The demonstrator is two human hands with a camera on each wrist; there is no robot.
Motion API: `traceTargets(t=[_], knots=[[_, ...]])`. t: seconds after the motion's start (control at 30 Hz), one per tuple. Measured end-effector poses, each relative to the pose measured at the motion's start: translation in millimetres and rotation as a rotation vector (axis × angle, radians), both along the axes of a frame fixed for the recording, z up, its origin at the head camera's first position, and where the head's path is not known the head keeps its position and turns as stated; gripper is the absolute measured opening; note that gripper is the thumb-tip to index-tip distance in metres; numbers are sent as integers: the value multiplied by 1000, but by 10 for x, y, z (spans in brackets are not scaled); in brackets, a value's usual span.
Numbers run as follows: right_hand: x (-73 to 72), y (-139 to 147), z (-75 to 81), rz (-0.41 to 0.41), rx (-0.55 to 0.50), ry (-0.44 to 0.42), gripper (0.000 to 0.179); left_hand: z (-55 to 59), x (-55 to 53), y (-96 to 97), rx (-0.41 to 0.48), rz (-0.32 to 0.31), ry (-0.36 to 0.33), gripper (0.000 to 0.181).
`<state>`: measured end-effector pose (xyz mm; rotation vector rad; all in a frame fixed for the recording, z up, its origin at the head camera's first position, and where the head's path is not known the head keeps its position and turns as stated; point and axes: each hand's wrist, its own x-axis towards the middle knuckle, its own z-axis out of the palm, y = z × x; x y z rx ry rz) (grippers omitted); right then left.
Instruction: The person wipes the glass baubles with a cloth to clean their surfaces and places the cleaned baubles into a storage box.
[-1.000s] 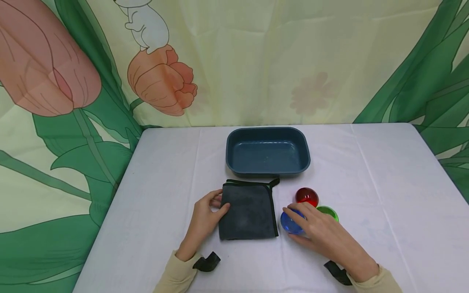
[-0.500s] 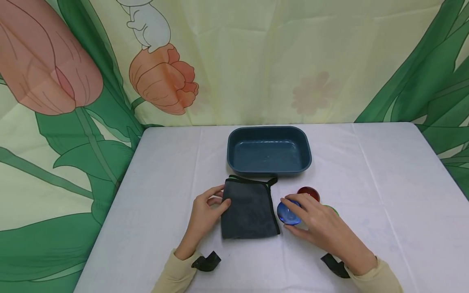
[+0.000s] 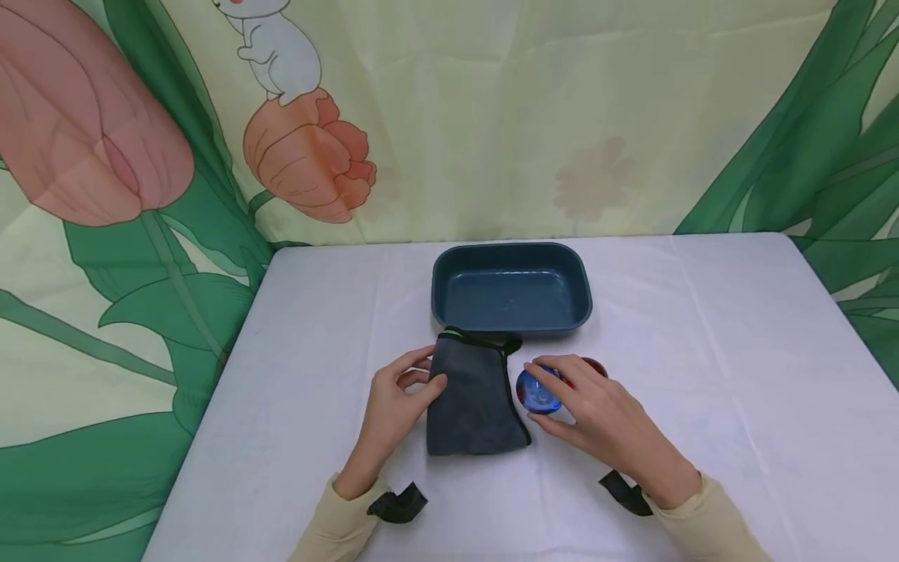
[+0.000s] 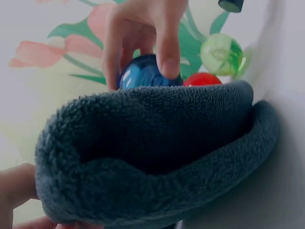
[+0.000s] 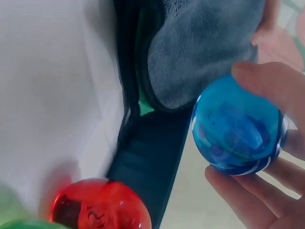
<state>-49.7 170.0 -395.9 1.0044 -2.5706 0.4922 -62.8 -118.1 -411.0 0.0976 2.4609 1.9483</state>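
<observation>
Firstly, one folded dark cloth (image 3: 474,410), set on the near side of the blue tray (image 3: 511,300); we held its left edge pinched between the thumb and fingers of our left hand (image 3: 399,400). Next, one blue ball (image 3: 537,392), clamped between the thumb and fingers of our right hand (image 3: 600,414), just beside the cloth's right edge; contact we could not tell. Also, one red ball (image 5: 102,207) and one green ball (image 4: 220,54), both unheld. Handling note: we judged the smooth ball likely to slip, so a rounded grip, a steady cloth edge and a slow approach seemed best
</observation>
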Motion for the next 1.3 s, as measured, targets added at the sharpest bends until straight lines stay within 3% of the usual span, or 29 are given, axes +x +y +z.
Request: traceTargets(t=[0.27, 0.47, 0.63, 1.07, 1.3], knots=[[-62, -78, 28, 31, -88, 12, 62, 105, 32, 72, 73, -1, 21, 43], [-69, -142, 68, 41, -166, -25, 64, 164, 26, 165, 108, -22, 25, 45], [-79, -211, 91, 60, -191, -47, 76, 201, 28, 219, 114, -16, 18, 46], [-98, -297, 94, 70, -224, -69, 74, 206, 35, 293, 170, -39, -29, 44], [-110, -295, 92, 71, -217, -54, 77, 194, 48, 249, 224, -112, -76, 35]])
